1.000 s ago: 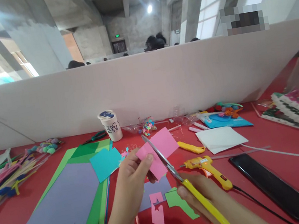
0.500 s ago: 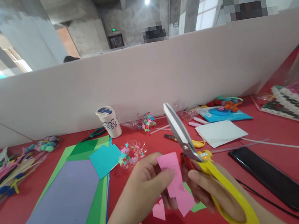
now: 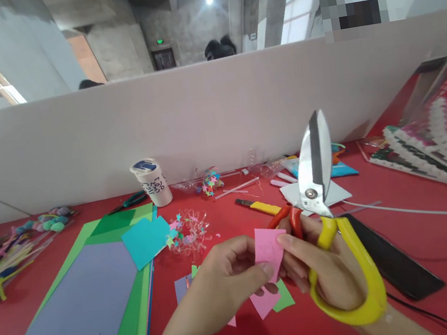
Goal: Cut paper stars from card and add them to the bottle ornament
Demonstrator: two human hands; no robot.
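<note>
My left hand (image 3: 233, 282) is closed on a small piece of pink paper (image 3: 266, 246), pinching its lower left part between thumb and fingers. My right hand (image 3: 333, 269) has yellow- and red-handled scissors (image 3: 315, 187) hooked in it, with the blades pointing up and nearly together. Its thumb and fingers also pinch the right edge of the same pink paper. Below the hands, another pink scrap (image 3: 265, 302) and a green scrap (image 3: 285, 297) lie on the red table, partly hidden by my fingers.
Coloured sheets (image 3: 79, 303) are stacked on the left. Behind stand a white cup (image 3: 152, 184) and a white partition (image 3: 199, 120). A yellow craft knife (image 3: 266, 207), star confetti (image 3: 187, 232) and a white card (image 3: 337, 190) lie ahead. A black flat case (image 3: 399, 258) is on the right.
The scissors have swung from leaning left to nearly upright, moving right. My right thumb now meets the pink paper, which has shifted slightly right. The view has turned a little right.
</note>
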